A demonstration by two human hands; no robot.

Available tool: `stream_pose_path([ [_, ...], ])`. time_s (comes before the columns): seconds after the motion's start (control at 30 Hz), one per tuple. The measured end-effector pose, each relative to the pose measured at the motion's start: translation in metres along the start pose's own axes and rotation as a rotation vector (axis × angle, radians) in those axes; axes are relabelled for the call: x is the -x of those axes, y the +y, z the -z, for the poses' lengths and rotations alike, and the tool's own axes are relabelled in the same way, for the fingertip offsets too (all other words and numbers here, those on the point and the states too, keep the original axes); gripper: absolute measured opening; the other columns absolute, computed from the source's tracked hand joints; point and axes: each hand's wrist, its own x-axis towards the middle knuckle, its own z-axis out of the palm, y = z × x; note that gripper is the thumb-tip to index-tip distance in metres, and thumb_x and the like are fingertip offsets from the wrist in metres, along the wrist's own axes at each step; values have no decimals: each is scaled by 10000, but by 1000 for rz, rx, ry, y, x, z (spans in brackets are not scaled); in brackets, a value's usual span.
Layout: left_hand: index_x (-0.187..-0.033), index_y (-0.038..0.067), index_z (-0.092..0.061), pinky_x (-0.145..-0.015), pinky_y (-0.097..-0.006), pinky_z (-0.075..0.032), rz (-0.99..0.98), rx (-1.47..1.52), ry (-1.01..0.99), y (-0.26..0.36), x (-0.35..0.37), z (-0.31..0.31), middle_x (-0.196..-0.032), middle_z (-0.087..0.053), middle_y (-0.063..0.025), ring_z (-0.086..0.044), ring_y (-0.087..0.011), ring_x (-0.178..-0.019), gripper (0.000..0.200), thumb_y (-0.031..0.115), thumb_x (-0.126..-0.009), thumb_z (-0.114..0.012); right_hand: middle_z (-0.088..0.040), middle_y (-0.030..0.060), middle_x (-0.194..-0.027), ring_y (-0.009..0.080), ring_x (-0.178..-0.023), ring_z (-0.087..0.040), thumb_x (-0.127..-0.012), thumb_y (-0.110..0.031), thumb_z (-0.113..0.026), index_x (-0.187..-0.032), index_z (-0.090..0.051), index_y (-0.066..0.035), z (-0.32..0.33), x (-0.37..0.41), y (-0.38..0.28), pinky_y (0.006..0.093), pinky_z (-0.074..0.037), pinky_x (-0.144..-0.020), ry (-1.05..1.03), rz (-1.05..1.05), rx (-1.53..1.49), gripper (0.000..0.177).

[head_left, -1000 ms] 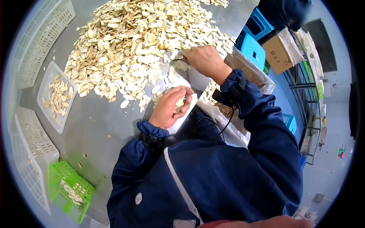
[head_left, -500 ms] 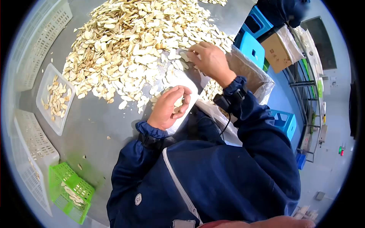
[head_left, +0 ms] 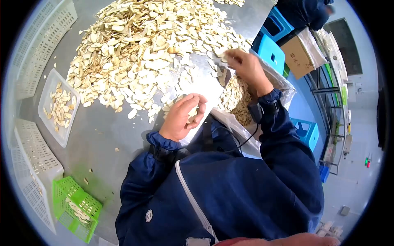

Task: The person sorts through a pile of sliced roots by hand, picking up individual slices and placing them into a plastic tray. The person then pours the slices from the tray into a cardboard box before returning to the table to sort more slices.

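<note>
A large heap of pale, flat dried slices covers the metal table, thinning towards my hands. My left hand rests by the near edge of the spread, thumb and fingers curled round. Something pale shows inside the curl, but I cannot make out whether it is gripped. My right hand is over the table's right edge, fingers bent together, a pale slice at their tips. Several slices lie just below these fingertips. Beneath that hand, a box lined with a clear plastic bag holds many smaller slices.
A clear tray with some slices stands left of the heap. White perforated baskets and a green basket line the left edge. Blue stools, a cardboard box and another person are at the right.
My right hand has moved right, from the edge of the heap to above the lined box, uncovering more slices in it. My left hand stays in place.
</note>
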Motion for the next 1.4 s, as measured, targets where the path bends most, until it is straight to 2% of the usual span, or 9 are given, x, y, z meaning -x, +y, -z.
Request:
stream_pose_path([
  [0.07,-1184,-8,-577,-454,-174,-315,4,-11,8,1,1,-1,-948,-560,-47,-467,-54,-657,258,217,-1111,-473,-754,177,-1110,311,-902,-745,-961,-229,-702,-1241,-714,-44,-3,-15,17,392,-582,-813,262,89,39,336],
  [0.13,-1179,-8,-578,-452,-174,-312,0,-4,2,1,1,-1,-947,-559,-47,-467,-55,-654,258,218,-1111,-476,-737,178,-1153,319,-928,-739,-958,-236,-701,-1253,-712,-75,-5,-19,28,401,-584,-824,276,208,237,337],
  [0.27,-1176,-9,-579,-448,-173,-307,-9,-10,10,1,0,-2,-946,-559,-50,-467,-56,-645,255,214,-1109,-475,-716,135,-1162,302,-935,-738,-895,-370,-783,-1265,-715,-141,-7,9,-14,397,-588,-834,-118,139,111,440],
  [0.53,-1178,0,-581,-439,-175,-308,-82,-235,29,-1,-1,-2,-952,-565,-53,-475,-59,-645,240,196,-1106,-462,-689,139,-1231,248,-948,-721,-830,-380,-854,-1333,-669,-95,0,34,14,383,-579,-847,-86,-40,101,608],
  [0.6,-1179,0,-581,-439,-175,-308,-15,-6,1,-1,-1,0,-952,-565,-53,-477,-60,-647,240,195,-1106,-461,-693,137,-1201,259,-938,-722,-841,-384,-837,-1298,-690,-111,-6,37,5,381,-578,-841,-48,10,78,552],
  [0.67,-1178,-1,-580,-439,-176,-309,-18,-14,8,0,0,-2,-952,-565,-53,-478,-60,-647,242,198,-1106,-462,-690,140,-1179,278,-928,-721,-853,-366,-821,-1272,-705,-135,-15,41,-2,378,-576,-839,-66,103,73,492],
  [1.0,-1163,-7,-576,-442,-177,-321,-28,-35,15,-1,0,-2,-939,-563,-56,-478,-65,-638,242,204,-1106,-473,-695,173,-1127,323,-936,-710,-918,-163,-686,-1165,-750,-111,-3,40,8,409,-567,-842,-66,-31,35,260],
  [1.1,-1160,-6,-575,-444,-177,-324,-19,-19,17,-1,0,-2,-933,-563,-57,-478,-66,-631,241,209,-1106,-479,-701,158,-1124,349,-977,-697,-915,-165,-697,-1161,-754,-117,-9,43,25,425,-563,-863,119,102,161,257],
  [1.4,-1160,-10,-576,-447,-177,-328,-16,-19,20,0,0,-3,-929,-568,-58,-483,-65,-630,242,206,-1105,-480,-708,137,-975,362,-949,-667,-933,-206,-701,-1032,-760,-74,-23,35,11,450,-547,-824,125,238,199,176],
])
